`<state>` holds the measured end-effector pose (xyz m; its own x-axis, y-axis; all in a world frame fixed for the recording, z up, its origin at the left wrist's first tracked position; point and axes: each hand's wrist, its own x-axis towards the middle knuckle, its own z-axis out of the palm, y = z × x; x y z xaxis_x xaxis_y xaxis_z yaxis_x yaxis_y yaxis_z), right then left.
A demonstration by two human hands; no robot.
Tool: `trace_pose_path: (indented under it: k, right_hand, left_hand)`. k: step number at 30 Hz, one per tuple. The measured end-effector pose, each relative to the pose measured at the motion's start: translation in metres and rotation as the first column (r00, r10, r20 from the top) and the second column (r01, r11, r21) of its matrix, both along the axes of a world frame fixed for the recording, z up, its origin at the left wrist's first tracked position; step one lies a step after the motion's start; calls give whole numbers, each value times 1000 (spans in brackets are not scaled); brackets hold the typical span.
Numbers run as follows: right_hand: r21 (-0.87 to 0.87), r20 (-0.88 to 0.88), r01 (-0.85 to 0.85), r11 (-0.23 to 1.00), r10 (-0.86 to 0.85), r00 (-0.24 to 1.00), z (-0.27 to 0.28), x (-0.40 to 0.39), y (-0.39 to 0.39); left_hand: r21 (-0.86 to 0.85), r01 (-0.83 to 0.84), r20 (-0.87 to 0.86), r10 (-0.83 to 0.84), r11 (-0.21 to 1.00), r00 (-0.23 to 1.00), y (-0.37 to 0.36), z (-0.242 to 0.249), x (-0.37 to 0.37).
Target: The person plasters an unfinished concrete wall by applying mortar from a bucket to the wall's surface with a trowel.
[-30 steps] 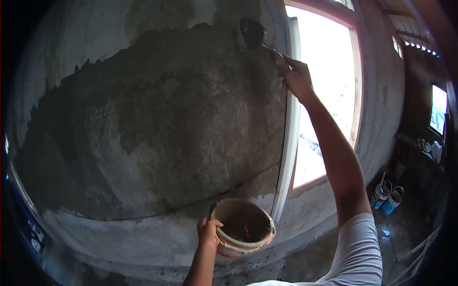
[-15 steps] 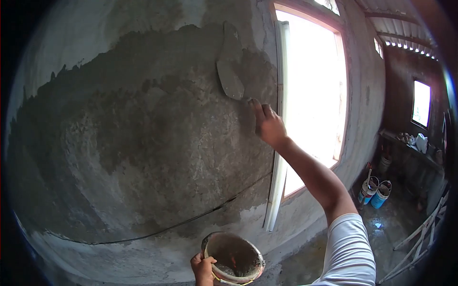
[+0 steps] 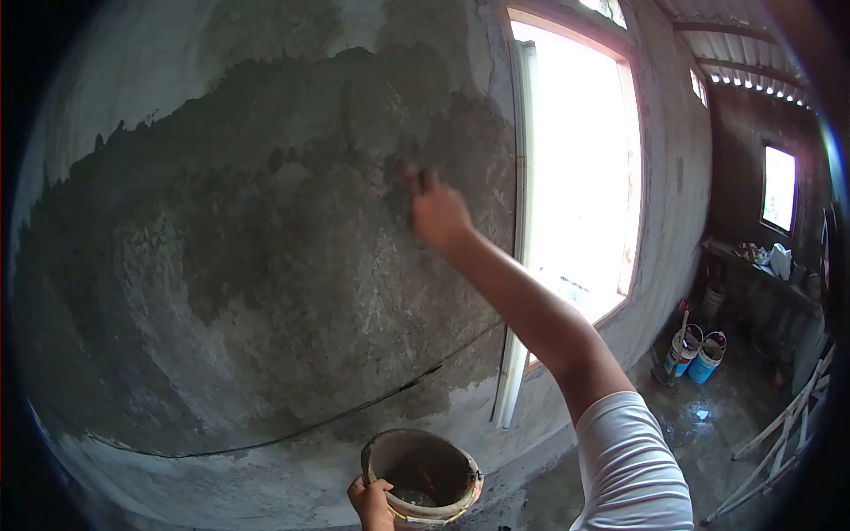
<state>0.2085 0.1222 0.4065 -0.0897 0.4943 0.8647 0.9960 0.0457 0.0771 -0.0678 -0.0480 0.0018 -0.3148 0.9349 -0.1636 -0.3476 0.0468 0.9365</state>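
Note:
My right hand (image 3: 439,211) is raised against the wall (image 3: 292,257), its fingers closed round the handle of a trowel. The trowel's blade (image 3: 375,113) is smeared by motion and blends with the dark, wet plaster (image 3: 266,97) on the upper wall. Low in the view, my left hand (image 3: 372,504) grips the left rim of a bucket (image 3: 438,451), thumb over the edge. The bucket is tilted towards me, with some grey mix visible deep inside.
A bright window (image 3: 580,168) with a pale upright strip (image 3: 521,186) along its left side stands right of my work. A dark cable (image 3: 354,407) runs across the lower wall. Buckets (image 3: 706,358) stand on the wet floor, near a white metal frame (image 3: 779,451).
My right hand has swept left along the wall with the trowel, away from the window strip. The left hand and bucket have shifted slightly left.

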Motion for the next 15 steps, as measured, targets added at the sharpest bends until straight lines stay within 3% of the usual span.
trace_pose_path:
  k: [1,3,4,6,10,11,12,13,15]
  right_hand:
    - [-4,3,2,1000,-2,1000,-11,-6,-10]
    - [3,-61,-249,969,248,967,-16,-14,-25]
    - [7,-54,-249,969,249,967,-9,-8,-24]
    - [273,71,-314,909,306,949,18,20,-17]
    - [348,-164,-28,937,91,982,116,36,-27]
    - [358,-161,-37,933,100,982,133,33,-20]
    - [339,-159,56,939,-2,987,148,33,-8]
    - [315,-157,152,937,-106,982,155,32,2]
    - [310,-137,158,937,-121,983,141,18,26]
  left_hand:
    - [13,14,12,-14,1000,1000,-3,6,1]
    - [36,29,30,-30,999,999,-4,12,-1]
    - [1,12,19,-12,1000,1000,-3,14,-3]
    - [-24,-8,5,9,1000,1000,0,14,-9]
    - [-31,-48,-87,45,998,995,4,-1,-28]
    - [-25,-46,-81,44,999,996,2,-3,-31]
    - [-60,-46,-84,41,997,996,2,-2,-35]
    - [-51,-48,-83,44,998,996,-2,-2,-41]
    - [1,-35,-215,35,999,976,-5,-2,-50]
